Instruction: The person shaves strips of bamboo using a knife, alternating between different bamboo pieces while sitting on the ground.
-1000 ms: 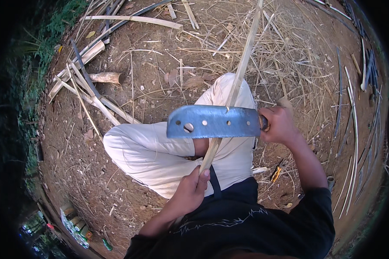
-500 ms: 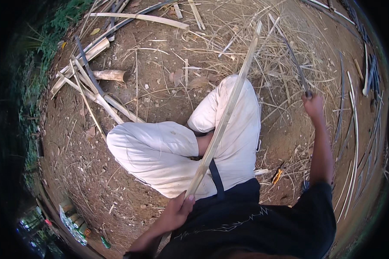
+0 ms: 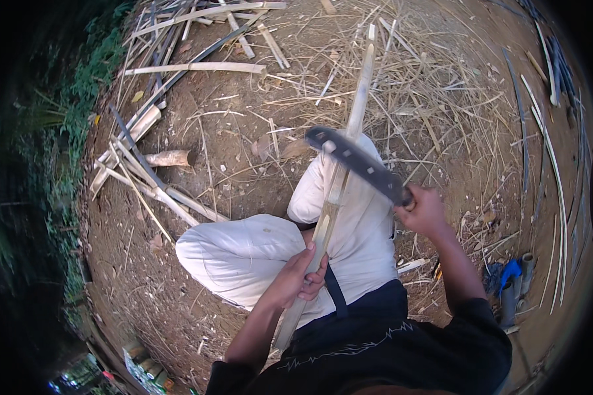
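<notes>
A long split bamboo strip (image 3: 331, 207) slants from my lap up past my raised knee. My left hand (image 3: 298, 280) is closed around its lower part, with the tail end reaching down toward my shirt. In my right hand (image 3: 423, 210) is the handle of a machete, fingers wrapped round it. The machete's dark, broad blade (image 3: 366, 166) lies across the strip over my knee, its tip to the left. Slight blur covers the blade; whether it touches the strip I cannot tell. Pale marks show on the blade.
I sit on bare soil in white trousers (image 3: 240, 253). Split bamboo pieces (image 3: 194, 67) lie at far left, near a short log (image 3: 169, 158). Thin shavings (image 3: 435, 99) heap beyond my knee. Long strips (image 3: 552, 174) run along the right, with a blue cloth (image 3: 510, 271) by bamboo tubes (image 3: 527, 270).
The machete has swung in from the far right to lie across the strip. My left hand grips farther up the strip, whose lower end now shows below it. The view has shifted slightly.
</notes>
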`<state>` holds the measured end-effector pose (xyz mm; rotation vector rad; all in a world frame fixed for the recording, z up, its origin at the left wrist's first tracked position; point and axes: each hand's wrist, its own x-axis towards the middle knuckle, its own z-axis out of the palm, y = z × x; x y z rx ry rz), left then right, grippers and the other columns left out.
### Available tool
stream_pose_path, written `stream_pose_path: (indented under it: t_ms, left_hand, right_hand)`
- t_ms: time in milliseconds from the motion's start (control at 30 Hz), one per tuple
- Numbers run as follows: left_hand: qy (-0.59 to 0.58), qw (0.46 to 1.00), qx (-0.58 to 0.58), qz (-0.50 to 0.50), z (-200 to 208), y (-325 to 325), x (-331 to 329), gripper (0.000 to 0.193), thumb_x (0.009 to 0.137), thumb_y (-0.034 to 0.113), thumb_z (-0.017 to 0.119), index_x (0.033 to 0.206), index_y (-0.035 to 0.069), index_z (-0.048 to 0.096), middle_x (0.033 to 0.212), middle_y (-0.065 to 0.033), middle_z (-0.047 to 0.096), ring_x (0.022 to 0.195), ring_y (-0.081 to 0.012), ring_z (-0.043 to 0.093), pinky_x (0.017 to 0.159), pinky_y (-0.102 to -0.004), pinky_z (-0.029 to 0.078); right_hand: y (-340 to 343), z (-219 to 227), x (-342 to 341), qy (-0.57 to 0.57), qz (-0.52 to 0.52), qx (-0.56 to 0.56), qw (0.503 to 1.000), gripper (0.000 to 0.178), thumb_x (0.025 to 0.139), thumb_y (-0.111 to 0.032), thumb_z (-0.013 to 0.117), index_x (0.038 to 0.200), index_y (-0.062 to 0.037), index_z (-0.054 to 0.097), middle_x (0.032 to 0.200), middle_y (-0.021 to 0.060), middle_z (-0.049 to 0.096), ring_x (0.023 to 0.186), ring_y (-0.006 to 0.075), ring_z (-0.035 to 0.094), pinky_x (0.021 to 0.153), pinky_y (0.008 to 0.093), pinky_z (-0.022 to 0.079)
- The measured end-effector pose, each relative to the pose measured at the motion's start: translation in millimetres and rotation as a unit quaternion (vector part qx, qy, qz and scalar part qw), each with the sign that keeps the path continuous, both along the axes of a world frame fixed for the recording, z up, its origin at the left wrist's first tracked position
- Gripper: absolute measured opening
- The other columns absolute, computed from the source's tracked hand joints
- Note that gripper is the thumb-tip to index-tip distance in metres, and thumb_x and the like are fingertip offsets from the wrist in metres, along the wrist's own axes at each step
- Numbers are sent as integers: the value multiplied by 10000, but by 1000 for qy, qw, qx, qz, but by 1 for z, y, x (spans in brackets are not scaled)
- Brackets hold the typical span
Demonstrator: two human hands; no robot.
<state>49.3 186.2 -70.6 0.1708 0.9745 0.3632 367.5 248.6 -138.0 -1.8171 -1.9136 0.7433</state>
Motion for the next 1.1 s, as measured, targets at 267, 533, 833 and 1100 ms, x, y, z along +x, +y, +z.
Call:
stream_pose_path:
  t_ms: [267,533,833,1100]
  left_hand:
    - [91,993,59,-42,7,11,9,503,1030,568,360,1009,83,494,634,50,317,447,-52,256,408,-228,228]
    - [233,951,169,-114,11,-19,7,483,1042,540,345,950,84,474,638,39,349,478,-42,294,415,-228,268]
    - [333,870,323,-167,28,-43,10,443,1079,403,319,888,40,487,628,11,432,552,-69,406,513,-260,378]
    - [346,857,329,-194,39,-64,4,363,1072,297,398,929,-14,520,617,-140,537,552,-270,571,557,-398,460]
  right_hand:
    - [7,-15,-10,-16,-33,41,998,314,659,-249,767,842,-49,609,691,176,640,664,390,649,630,471,518]
    - [23,11,-3,-81,51,56,994,275,715,-307,746,817,-83,622,652,136,656,658,358,676,630,448,545]
    - [48,28,8,-69,108,56,990,265,725,-282,720,789,-56,598,651,166,645,591,339,663,595,431,536]
    - [86,31,37,-98,16,59,993,184,702,-254,712,751,-101,623,627,95,636,564,277,646,599,415,514]
